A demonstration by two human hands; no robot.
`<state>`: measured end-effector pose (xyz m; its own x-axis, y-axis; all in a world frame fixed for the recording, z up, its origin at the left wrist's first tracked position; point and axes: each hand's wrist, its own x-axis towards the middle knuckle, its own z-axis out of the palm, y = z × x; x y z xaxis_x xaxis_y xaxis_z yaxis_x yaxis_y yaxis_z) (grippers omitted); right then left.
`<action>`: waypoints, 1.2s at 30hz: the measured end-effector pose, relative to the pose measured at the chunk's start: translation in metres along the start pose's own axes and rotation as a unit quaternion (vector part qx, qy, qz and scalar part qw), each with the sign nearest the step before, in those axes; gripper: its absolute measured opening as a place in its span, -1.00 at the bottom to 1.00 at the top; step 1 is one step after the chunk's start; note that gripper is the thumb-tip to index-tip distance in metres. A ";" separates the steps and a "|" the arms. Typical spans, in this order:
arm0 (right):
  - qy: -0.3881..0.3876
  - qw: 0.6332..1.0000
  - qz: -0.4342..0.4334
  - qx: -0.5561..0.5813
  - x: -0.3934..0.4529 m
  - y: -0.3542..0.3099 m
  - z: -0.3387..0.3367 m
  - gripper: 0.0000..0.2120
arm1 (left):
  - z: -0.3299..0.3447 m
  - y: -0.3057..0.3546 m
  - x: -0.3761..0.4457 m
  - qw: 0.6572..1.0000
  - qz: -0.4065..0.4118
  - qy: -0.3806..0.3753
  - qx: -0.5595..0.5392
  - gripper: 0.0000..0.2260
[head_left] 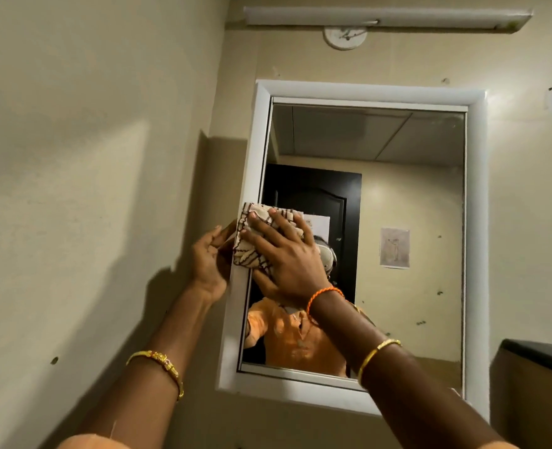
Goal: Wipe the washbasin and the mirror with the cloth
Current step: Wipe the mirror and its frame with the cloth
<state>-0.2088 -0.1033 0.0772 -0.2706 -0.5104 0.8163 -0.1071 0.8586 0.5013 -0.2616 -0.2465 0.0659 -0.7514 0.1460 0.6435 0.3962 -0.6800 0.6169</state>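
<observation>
Gold bangles ring both forearms, one on the left (158,367) and one on the right (378,354), and an orange thread (324,294) circles the right wrist, three wrist ornaments in all. Two bare arms reach up from the bottom edge. The right hand (287,254) lies flat with its fingers spread wide, palm pressing the cloth (255,251) against the mirror (381,205); it pins the cloth rather than closing around it. The single cloth, cream with dark brown lines, sits under the right fingers and pokes out beyond them to the left and top, overlapping the mirror's left frame edge at mid-height. The left hand (208,264) is just beside it, against the outer side of the white frame (245,241), fingers curled near the cloth's left edge; whether they pinch the cloth cannot be told. The one mirror reflects an orange garment, a dark door and a paper on the far wall. Above it hang a round wall fitting (344,37) and one long tube light (388,17). A dark-topped box (537,384) stands at the right edge. The washbasin is out of view.
</observation>
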 end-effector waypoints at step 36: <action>0.149 0.946 0.285 -0.036 -0.016 0.105 -0.039 -0.34 | -0.017 -0.016 0.003 0.993 0.047 0.026 0.105 -0.76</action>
<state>-0.1780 -0.0072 0.1276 0.0173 0.0347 0.9992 0.0428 0.9985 -0.0354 -0.2797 -0.2474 0.0503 -0.7295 0.0483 0.6822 0.5634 -0.5230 0.6395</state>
